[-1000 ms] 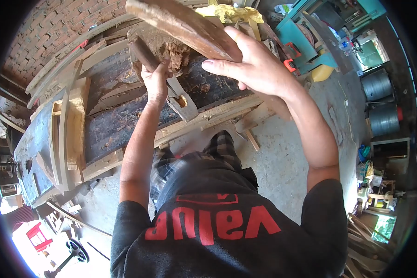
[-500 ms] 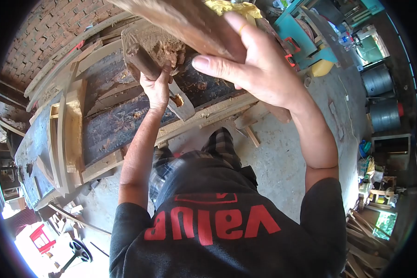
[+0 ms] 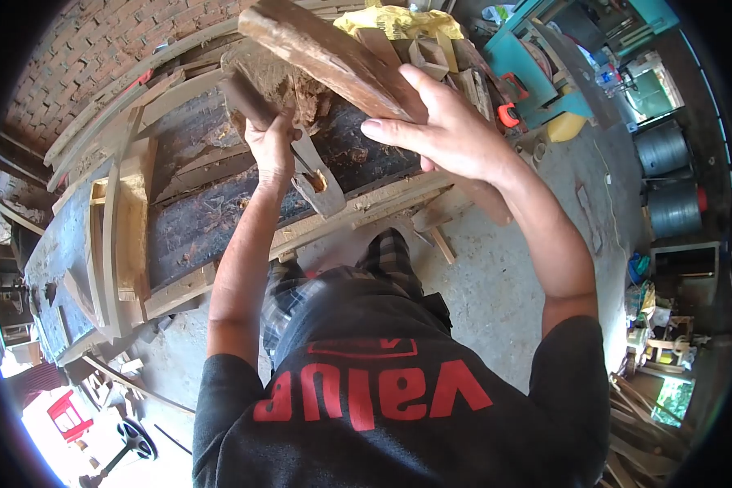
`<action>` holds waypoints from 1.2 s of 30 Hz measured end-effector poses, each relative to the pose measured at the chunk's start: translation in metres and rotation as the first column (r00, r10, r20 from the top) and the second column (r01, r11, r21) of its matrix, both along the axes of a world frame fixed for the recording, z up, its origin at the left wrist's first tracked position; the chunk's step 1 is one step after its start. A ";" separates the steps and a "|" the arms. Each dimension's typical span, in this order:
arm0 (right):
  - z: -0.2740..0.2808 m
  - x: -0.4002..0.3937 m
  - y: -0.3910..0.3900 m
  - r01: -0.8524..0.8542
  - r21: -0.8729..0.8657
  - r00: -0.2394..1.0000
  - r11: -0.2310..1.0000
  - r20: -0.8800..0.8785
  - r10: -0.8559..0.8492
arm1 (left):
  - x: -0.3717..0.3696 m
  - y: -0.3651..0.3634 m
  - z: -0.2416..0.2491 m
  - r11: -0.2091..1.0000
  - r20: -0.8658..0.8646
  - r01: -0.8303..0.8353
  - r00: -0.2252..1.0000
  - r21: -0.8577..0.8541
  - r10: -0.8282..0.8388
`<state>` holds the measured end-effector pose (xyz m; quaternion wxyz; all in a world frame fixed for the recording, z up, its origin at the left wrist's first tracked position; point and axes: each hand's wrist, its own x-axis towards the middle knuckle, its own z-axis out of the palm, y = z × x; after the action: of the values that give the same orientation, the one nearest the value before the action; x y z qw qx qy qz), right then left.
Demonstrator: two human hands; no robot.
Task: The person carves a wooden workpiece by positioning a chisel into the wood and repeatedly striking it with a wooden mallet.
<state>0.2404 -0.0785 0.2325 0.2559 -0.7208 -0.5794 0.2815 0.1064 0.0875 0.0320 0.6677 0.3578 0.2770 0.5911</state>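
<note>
My left hand (image 3: pixel 271 150) is closed around the dark wooden handle of a chisel (image 3: pixel 248 99). The chisel's blade runs down below the fist to a hole cut in a narrow piece of wood (image 3: pixel 327 199), which lies across the bench edge. My right hand (image 3: pixel 455 134) grips a thick, rough brown wooden block (image 3: pixel 325 57), held up to the right of the chisel handle and apart from it. My right thumb lies along the near side of the block; the other fingers are partly hidden behind it. A brown wooden end shows below my right wrist.
The dark workbench (image 3: pixel 195 236) carries curved wooden parts (image 3: pixel 130 228), wood chips and a rough stump-like chunk (image 3: pixel 297 85). Behind lie a yellow sack (image 3: pixel 398 22) and an orange tape measure (image 3: pixel 508 115). A teal machine (image 3: pixel 537 73) and metal drums (image 3: pixel 675 207) stand to the right.
The wooden block in my right hand has come lower and nearer the chisel handle, showing more of its far end. My left hand keeps its grip, with the chisel almost unmoved.
</note>
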 end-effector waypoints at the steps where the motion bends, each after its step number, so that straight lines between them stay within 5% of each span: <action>1: -0.002 0.001 -0.001 -0.037 0.027 0.996 0.999 -0.082 0.039 | -0.002 0.003 0.002 1.000 0.088 -0.006 0.996 -0.024 0.008; 4: -0.008 0.002 -0.008 -0.015 0.055 0.994 0.998 -0.108 0.021 | -0.008 0.003 0.006 0.992 0.139 0.039 0.989 0.123 -0.056; 8: -0.008 -0.002 -0.008 -0.035 0.187 0.981 0.982 -0.180 0.070 | -0.007 -0.027 0.035 0.988 -0.039 0.034 0.999 0.149 -0.028; 14: 0.020 -0.012 -0.002 -0.115 0.254 0.975 0.960 -0.155 0.157 | -0.006 -0.030 0.011 0.987 -0.106 0.017 0.994 0.159 0.000; 16: 0.035 -0.025 0.005 -0.197 0.609 0.961 0.768 -0.035 0.274 | -0.006 -0.028 0.007 0.985 -0.117 0.013 0.993 0.173 0.008; 20: 0.050 -0.046 0.019 -0.246 0.777 0.918 0.580 -0.005 0.397 | -0.005 -0.027 0.005 0.987 -0.130 -0.008 0.991 0.160 0.029; 22: 0.022 -0.030 0.039 -0.416 0.792 0.909 0.448 0.340 0.243 | -0.006 -0.028 0.006 0.980 -0.125 0.014 0.992 0.200 0.011; 23: 0.020 -0.027 0.027 -0.352 0.441 0.919 0.826 0.332 0.214 | -0.006 -0.030 0.009 0.977 -0.158 -0.002 0.987 0.215 0.037; 24: 0.021 -0.025 0.025 -0.218 -0.035 0.937 0.975 0.273 0.219 | -0.003 -0.035 0.012 0.962 -0.150 -0.059 0.983 0.267 0.102; 25: -0.001 -0.012 0.032 -0.244 0.027 0.950 0.969 0.210 0.233 | -0.003 -0.033 0.008 0.975 -0.145 -0.048 0.986 0.218 0.081; 26: -0.003 -0.012 0.034 -0.257 0.162 0.912 0.953 0.368 0.183 | -0.002 -0.030 0.001 0.985 -0.135 -0.037 0.989 0.168 0.060; 28: 0.024 -0.011 0.034 -0.227 -0.005 0.951 0.974 0.215 0.223 | 0.000 -0.027 -0.006 0.984 -0.122 -0.018 0.992 0.179 0.041; 29: 0.047 -0.021 0.030 -0.223 0.043 0.950 0.974 0.233 0.207 | 0.001 -0.027 -0.005 0.981 -0.168 -0.029 0.984 0.193 0.062; 30: 0.039 -0.015 0.034 -0.365 0.382 0.925 0.849 0.250 0.285 | 0.001 -0.029 -0.004 0.977 -0.216 -0.036 0.973 0.209 0.082; 34: 0.028 -0.027 0.034 -0.362 0.686 0.930 0.631 0.223 0.290 | 0.001 -0.033 0.005 0.984 -0.153 -0.008 0.988 0.180 0.036; 35: 0.018 -0.023 0.029 -0.323 0.448 0.946 0.834 0.179 0.271 | 0.000 -0.030 -0.001 0.980 -0.110 -0.011 0.993 0.198 0.033; 36: -0.014 -0.014 0.028 -0.296 0.334 0.943 0.895 0.250 0.219 | -0.003 -0.032 0.010 0.978 -0.176 -0.023 0.983 0.209 0.060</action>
<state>0.2268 -0.0505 0.2189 0.2847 -0.6021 -0.7357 0.1235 0.1034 0.0554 0.0424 0.5865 0.4714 0.2813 0.5956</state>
